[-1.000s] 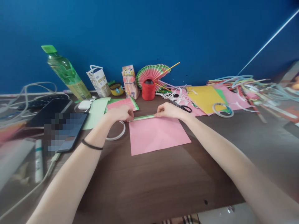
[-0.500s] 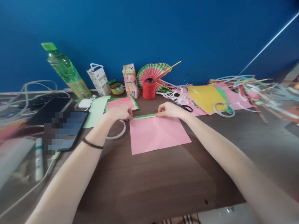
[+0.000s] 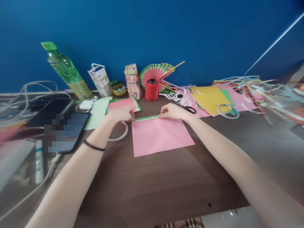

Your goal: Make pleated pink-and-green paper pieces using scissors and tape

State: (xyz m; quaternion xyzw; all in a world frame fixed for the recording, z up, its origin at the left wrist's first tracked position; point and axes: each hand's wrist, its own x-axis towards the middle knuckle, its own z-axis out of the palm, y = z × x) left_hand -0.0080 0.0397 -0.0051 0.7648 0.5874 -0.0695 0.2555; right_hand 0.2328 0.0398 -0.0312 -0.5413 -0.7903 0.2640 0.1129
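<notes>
A pink sheet of paper (image 3: 162, 137) lies flat on the dark wooden table, with a narrow green and white paper strip (image 3: 146, 118) along its far edge. At the strip's left end, my left hand (image 3: 123, 114) pinches with closed fingers. My right hand (image 3: 171, 111) has its thumb and fingertips closed on the strip farther right, near the sheet's far right corner. Just left of the sheet, partly behind my left forearm, is a roll of clear tape (image 3: 120, 138). A pleated pink and green paper (image 3: 128, 104) rests beyond my left hand.
At the back stand a green bottle (image 3: 68, 74), a white carton (image 3: 101, 80), a drink box (image 3: 132, 82), a red thread spool (image 3: 152, 91) and a watermelon-like paper fan (image 3: 152, 74). Black scissors (image 3: 190, 109), yellow paper (image 3: 209, 98) and another tape roll (image 3: 228, 112) lie right; a tablet (image 3: 73, 133) lies left.
Both hands stay on the strip in nearly the same place. The view has shifted very slightly; nothing else has visibly moved.
</notes>
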